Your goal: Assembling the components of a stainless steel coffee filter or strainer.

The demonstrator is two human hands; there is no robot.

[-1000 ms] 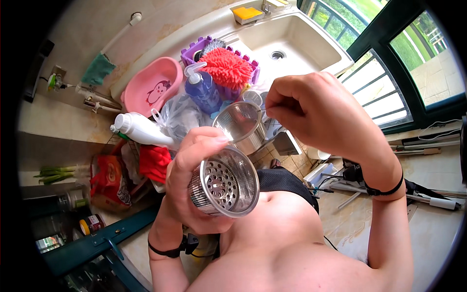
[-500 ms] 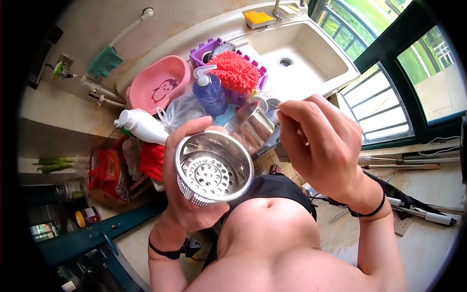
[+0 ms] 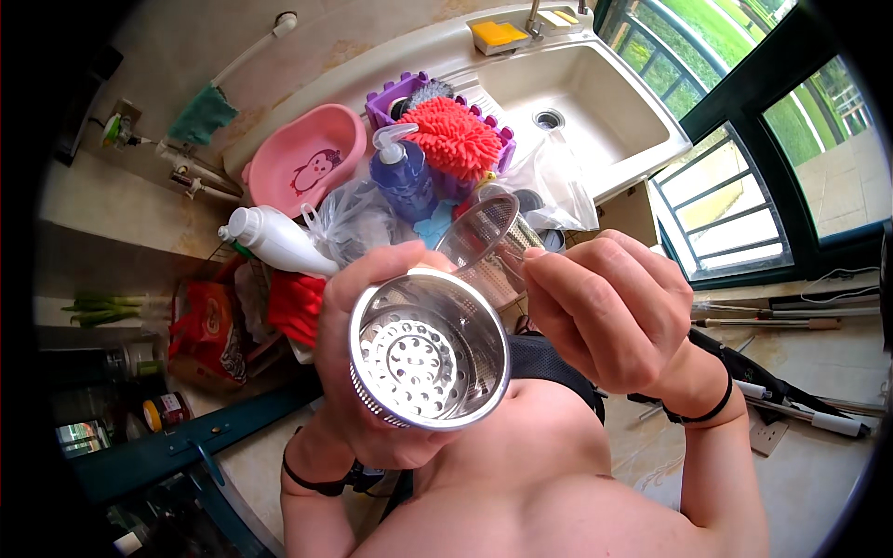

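My left hand [image 3: 339,321] is wrapped round a round metal sink strainer basket [image 3: 419,358], its open top and perforated bottom facing up. Just beyond it leans a second, mesh-walled metal strainer [image 3: 479,232]; what supports that one is hidden. My right hand [image 3: 614,312] is closed in a pinch, thumb and forefinger beside the mesh wall of the second strainer. Whatever lies between those fingertips is too small or hidden to make out. Behind the strainers stand a blue pump bottle [image 3: 403,177] and a red microfibre duster or mitt [image 3: 451,139].
A sink [image 3: 595,84] with a yellow sponge [image 3: 499,35] on its ledge lies at the back. Around the counter are a purple basket [image 3: 381,104], pink basin [image 3: 279,158], white bottle [image 3: 279,242] and clear plastic bags [image 3: 555,181]. A window [image 3: 730,200] is at right.
My left hand has moved the strainer basket slightly right and nearer to me. The right hand's pinching fingertips have come down toward the basket, uncovering the plastic bag by the sink.
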